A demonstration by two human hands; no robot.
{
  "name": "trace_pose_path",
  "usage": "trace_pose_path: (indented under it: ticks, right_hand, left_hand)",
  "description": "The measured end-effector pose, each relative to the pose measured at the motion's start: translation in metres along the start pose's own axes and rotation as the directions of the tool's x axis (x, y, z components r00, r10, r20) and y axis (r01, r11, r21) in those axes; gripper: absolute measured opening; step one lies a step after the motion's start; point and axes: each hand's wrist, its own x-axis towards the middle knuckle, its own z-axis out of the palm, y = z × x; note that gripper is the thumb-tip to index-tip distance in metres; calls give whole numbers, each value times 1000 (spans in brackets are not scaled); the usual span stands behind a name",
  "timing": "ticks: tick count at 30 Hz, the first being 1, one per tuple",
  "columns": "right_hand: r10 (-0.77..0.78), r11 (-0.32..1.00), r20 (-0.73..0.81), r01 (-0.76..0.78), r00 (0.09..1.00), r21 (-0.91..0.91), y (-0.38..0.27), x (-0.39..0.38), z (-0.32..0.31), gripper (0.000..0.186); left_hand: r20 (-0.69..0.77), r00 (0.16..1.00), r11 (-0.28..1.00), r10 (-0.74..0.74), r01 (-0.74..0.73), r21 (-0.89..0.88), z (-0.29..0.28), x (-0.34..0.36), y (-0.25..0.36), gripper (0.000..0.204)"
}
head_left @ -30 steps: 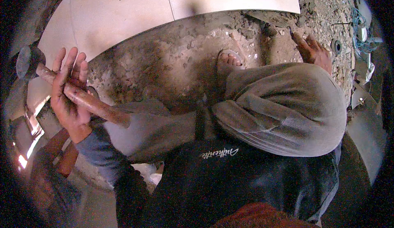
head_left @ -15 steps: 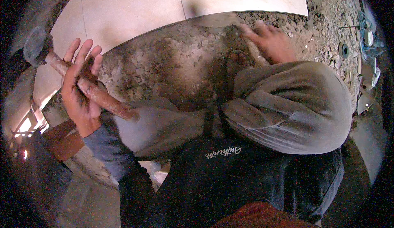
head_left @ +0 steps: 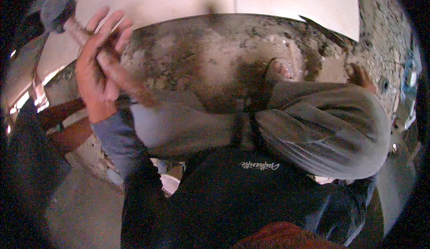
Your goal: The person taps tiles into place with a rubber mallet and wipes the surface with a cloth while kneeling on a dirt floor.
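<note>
My left hand (head_left: pixel 96 67) has a mallet (head_left: pixel 117 72) lying across its palm, the fingers stretched upward. The mallet's grey head (head_left: pixel 56 9) is beyond my fingertips at the upper left, and its brown handle slants toward my sleeve. My right hand (head_left: pixel 362 75) is mostly hidden behind my bent grey trouser knee and blurred, so its fingers and anything in them cannot be made out. A tan, smeared patch (head_left: pixel 332 64) lies beside it, near rough mortar. Ahead is the edge of the pale floor tiles (head_left: pixel 291 0), with a dark pointed shape (head_left: pixel 324 30) at their right end.
Rough, damp ground (head_left: pixel 179 60) stretches between the tiles and my legs. My bare toes (head_left: pixel 283 68) show near the middle. Rubble (head_left: pixel 380 38), a small dark ring (head_left: pixel 384 84) and tangled blue strands (head_left: pixel 410 65) lie at the right. A red-brown object (head_left: pixel 69 134) stands at the left.
My right hand, earlier near the tile edge with a wooden-handled tool, has swung right and back behind my knee. My left hand and the mallet have shifted slightly up; the whole view has moved.
</note>
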Motion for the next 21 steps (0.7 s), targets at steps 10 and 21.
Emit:
trace_pose_path:
  ticks: [10,21]
  right_hand:
    - [-794,259,446,894,412,-365,-312,42,267,53]
    - [-661,412,411,762,627,-500,-275,26,228,59]
  left_hand:
    - [-88,994,996,-67,61,-60,-12,-9,21,58]
    - [-116,992,989,-46,29,-142,-13,-13,28,55]
